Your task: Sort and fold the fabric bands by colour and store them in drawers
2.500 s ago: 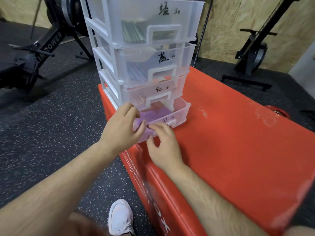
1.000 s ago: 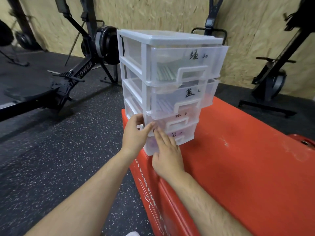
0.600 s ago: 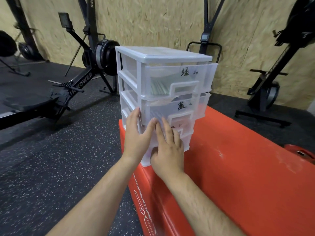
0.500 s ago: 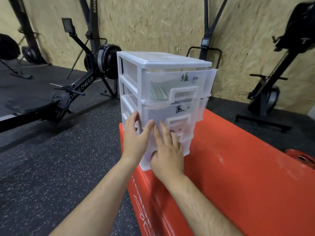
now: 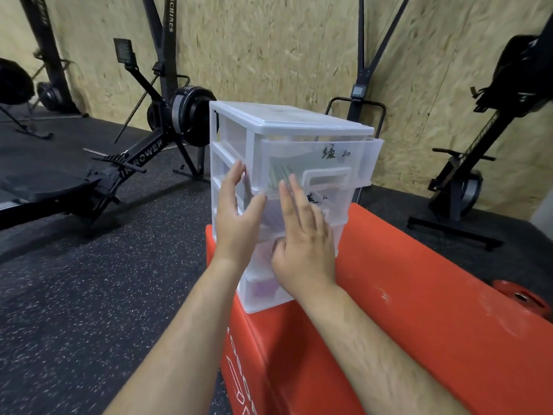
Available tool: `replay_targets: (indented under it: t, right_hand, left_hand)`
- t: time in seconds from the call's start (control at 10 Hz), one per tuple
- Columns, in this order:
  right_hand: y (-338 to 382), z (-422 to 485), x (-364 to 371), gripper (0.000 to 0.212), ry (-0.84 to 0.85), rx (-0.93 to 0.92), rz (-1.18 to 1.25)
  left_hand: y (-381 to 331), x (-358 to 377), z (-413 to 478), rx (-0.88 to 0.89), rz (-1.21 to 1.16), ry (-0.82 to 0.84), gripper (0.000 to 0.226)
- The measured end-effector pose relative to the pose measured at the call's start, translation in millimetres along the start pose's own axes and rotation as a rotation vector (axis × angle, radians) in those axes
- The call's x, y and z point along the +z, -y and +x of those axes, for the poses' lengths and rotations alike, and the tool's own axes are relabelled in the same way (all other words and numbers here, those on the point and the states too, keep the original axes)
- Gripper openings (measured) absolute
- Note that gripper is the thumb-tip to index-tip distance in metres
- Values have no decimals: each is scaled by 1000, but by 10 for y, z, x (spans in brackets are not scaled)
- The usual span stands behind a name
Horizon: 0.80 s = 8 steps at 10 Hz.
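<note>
We see the clear drawer unit (image 5: pixel 287 136) standing at the near left corner of the red box (image 5: pixel 419 295), with green fabric bands (image 5: pixel 279 176) in its top drawer and purple bands (image 5: pixel 264 287) in its bottom one. Our left hand (image 5: pixel 236 223) is raised at the unit's front left corner and our right hand (image 5: pixel 305 241) is before the second drawer (image 5: pixel 338 203). On both, the fingers (image 5: pixel 286 199) are straight and spread, holding nothing; the blur keeps us from telling whether they touch the plastic.
</note>
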State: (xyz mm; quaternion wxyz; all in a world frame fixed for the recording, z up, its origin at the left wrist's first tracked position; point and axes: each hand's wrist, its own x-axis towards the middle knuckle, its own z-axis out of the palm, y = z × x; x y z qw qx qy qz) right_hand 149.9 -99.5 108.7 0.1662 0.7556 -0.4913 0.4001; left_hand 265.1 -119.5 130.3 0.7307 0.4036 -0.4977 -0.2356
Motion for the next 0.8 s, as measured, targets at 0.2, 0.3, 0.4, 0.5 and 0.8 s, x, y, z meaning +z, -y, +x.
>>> replay_targets:
  t: [0.2,0.3,0.4,0.5,0.8]
  right_hand:
    - [12,160,33,85,56,26,-60]
    - [27,245,32,89,161,19,-59]
    - [40,291,33,91,226,25,-72]
    - [25,253,0,86,223,24,-93]
    - [19,145,-736,66,208,40,-149]
  left_hand:
    - [-43,39,125,-21,67,-16,65]
    - [-16,10,227,-40,67,-57,53]
    - [-9,-19,281,-33,82,-61,48]
    - [-12,-20,274,-18,124,-62,46]
    - [-379,-18,-194,265,427,1,26]
